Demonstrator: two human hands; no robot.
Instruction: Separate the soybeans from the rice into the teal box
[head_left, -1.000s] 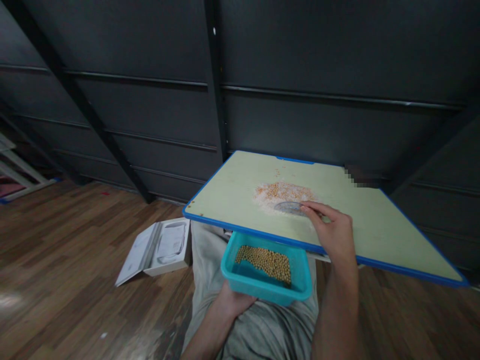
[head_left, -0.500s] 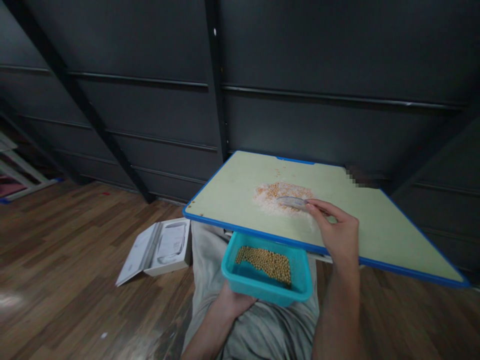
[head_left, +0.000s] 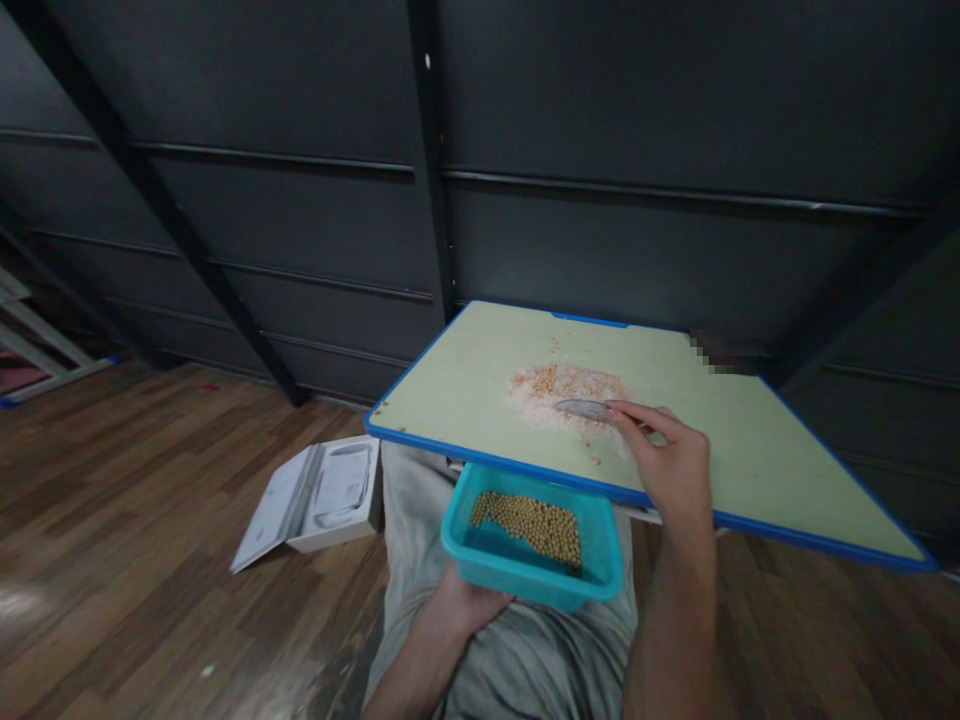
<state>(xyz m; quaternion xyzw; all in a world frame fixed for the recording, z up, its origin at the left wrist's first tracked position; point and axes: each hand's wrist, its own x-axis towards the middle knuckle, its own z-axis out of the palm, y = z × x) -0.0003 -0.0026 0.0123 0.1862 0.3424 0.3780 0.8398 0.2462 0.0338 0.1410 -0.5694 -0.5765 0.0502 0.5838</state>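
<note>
My right hand [head_left: 666,445] is closed in a pinch on the handle of a spoon [head_left: 583,408]. The spoon's bowl lies in a spread-out pile of white rice-like grains [head_left: 536,405] mixed with yellow-orange beans or kernels [head_left: 555,380]. This heap rests on a pale green tabletop [head_left: 757,470] with a blue rim. Below the table's near edge, over my lap, my left hand [head_left: 466,600] holds a teal plastic basket [head_left: 517,578] from underneath, its fingers mostly hidden. Tan round beans [head_left: 544,525], like soybeans, cover part of the basket's bottom.
A few loose beans [head_left: 596,461] lie between the heap and the table's near edge. On the wooden floor to the left stands an opened white box [head_left: 345,490]. A dark panelled wall [head_left: 315,230] rises behind the table.
My right hand and the spoon have shifted very slightly left. A few loose beans now show on the tabletop in front of the heap. My left hand and the basket stay nearly where they were.
</note>
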